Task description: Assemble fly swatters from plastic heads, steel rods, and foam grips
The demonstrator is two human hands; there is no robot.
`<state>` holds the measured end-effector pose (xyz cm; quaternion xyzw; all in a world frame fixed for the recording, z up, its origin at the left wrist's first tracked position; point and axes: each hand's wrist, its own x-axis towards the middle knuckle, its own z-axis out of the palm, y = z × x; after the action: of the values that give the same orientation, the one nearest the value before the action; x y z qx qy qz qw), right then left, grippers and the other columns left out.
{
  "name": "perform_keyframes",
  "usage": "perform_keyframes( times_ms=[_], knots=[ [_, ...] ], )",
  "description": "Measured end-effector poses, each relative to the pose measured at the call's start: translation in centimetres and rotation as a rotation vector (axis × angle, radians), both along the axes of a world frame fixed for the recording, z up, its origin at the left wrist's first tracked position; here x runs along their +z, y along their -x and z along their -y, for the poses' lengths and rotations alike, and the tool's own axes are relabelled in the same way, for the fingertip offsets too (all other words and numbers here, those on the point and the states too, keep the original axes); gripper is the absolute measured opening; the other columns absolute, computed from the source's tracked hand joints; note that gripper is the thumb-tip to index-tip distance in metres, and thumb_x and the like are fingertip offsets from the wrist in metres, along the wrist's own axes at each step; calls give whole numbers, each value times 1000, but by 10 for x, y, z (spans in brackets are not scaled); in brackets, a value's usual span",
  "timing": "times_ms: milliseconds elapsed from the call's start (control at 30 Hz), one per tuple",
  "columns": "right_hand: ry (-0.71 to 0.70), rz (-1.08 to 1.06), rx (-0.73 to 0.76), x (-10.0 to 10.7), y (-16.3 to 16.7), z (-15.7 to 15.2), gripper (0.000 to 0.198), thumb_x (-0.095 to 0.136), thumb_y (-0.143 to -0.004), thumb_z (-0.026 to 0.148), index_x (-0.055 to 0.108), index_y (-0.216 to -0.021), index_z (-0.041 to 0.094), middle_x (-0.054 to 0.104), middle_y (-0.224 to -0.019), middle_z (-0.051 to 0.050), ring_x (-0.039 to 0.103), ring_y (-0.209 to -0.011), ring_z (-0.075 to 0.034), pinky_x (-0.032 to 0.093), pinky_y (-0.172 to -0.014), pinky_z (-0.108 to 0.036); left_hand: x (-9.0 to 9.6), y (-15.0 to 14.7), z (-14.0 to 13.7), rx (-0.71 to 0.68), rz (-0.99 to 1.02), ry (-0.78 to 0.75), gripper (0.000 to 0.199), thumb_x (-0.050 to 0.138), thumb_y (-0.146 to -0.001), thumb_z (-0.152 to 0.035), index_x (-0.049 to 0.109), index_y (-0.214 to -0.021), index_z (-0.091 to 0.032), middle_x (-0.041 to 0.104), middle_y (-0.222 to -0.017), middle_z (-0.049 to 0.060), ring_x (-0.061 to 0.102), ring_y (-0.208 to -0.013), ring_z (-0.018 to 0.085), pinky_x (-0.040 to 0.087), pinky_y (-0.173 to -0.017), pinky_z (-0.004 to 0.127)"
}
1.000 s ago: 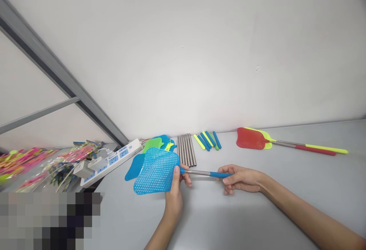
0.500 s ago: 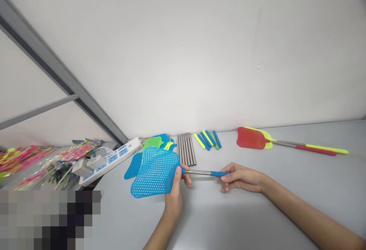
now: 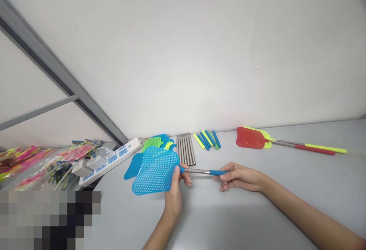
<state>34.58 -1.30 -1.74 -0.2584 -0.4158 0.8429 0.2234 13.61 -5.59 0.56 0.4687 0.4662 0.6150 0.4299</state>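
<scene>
Swatter (image 3: 156, 172) is stretching between my hands over the table (image 3: 228, 215), my left hand (image 3: 174, 194) clamping its neck (image 3: 182, 170), thumb on top, and my right hand (image 3: 240, 177) pinching its blue handle (image 3: 215, 172). Metal tubes (image 3: 185, 149) and loose handles (image 3: 207, 139) are lying beyond it, while a red swatter (image 3: 250, 138) and a yellow swatter (image 3: 326, 148) are overlapping to my right.

A pale wall (image 3: 200, 59), marked by a small scuff (image 3: 258, 68), rises behind the grey surface (image 3: 243, 219). On the left, a grey beam (image 3: 37, 42) slants, joined by a thinner crossbar (image 3: 40, 111). The light is soft.
</scene>
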Motion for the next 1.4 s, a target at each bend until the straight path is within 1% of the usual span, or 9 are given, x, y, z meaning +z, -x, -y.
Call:
perform_keyframes(
  times_ms=[133, 233, 367, 500, 733, 1000, 1167, 1400],
  knots=[
    [16, -2, -7, 3, 0, 0, 17, 64, -64, 20, 64, -77, 9, 51, -60, 1, 55, -62, -13, 35, -82, -37, 0, 0, -1, 8, 8, 3, 26, 38, -80, -38, 51, -77, -15, 50, -48, -3, 46, -45, 11, 37, -51, 24],
    [21, -7, -8, 3, 1, 0, 14, 63, -64, 19, 64, -74, 9, 51, -59, 1, 55, -61, -12, 35, -82, -37, -1, 1, 0, -19, 26, 8, 27, 38, -80, -38, 51, -78, -15, 50, -48, -2, 46, -46, 11, 37, -51, 24],
    [16, -12, -9, -1, 0, -1, 17, 62, -66, 18, 64, -79, 8, 51, -58, 1, 55, -62, -13, 35, -83, -38, -2, 1, 0, -62, 68, 44, 28, 36, -81, -38, 50, -79, -15, 51, -49, -2, 47, -46, 11, 37, -52, 23],
    [12, -14, -10, -3, 0, -1, 19, 60, -67, 19, 63, -82, 8, 53, -59, -1, 55, -66, -13, 35, -84, -38, -4, -1, 0, -62, 95, 74, 26, 37, -81, -38, 49, -79, -14, 51, -49, -2, 47, -45, 10, 36, -50, 23],
    [-26, -30, -20, -1, -1, 1, 8, 61, -66, 16, 62, -70, 9, 49, -61, 0, 54, -64, -12, 34, -84, -38, -7, -7, 6, -154, 183, 117, 32, 32, -81, -42, 48, -84, -14, 51, -48, -1, 46, -44, 12, 37, -47, 24],
    [-30, -42, -24, -1, -2, 1, 11, 61, -66, 15, 63, -74, 8, 51, -58, 0, 52, -62, -11, 32, -86, -39, -9, -9, 8, -204, 167, 126, 32, 28, -83, -40, 46, -87, -14, 53, -48, 0, 47, -44, 12, 37, -48, 25],
    [-27, -33, -36, 1, -1, 2, 17, 63, -63, 16, 64, -79, 8, 51, -58, 0, 52, -65, -12, 33, -85, -38, -12, -9, 8, -226, 162, 150, 34, 27, -84, -41, 46, -88, -13, 54, -48, 0, 47, -44, 13, 37, -49, 26],
    [-41, -13, -60, -2, -2, 2, 14, 64, -62, 17, 65, -73, 8, 52, -61, -1, 54, -66, -13, 33, -85, -38, -16, -9, 8, -231, 172, 141, 35, 30, -82, -44, 46, -88, -14, 55, -48, 0, 48, -43, 13, 38, -50, 27]
  ],
)
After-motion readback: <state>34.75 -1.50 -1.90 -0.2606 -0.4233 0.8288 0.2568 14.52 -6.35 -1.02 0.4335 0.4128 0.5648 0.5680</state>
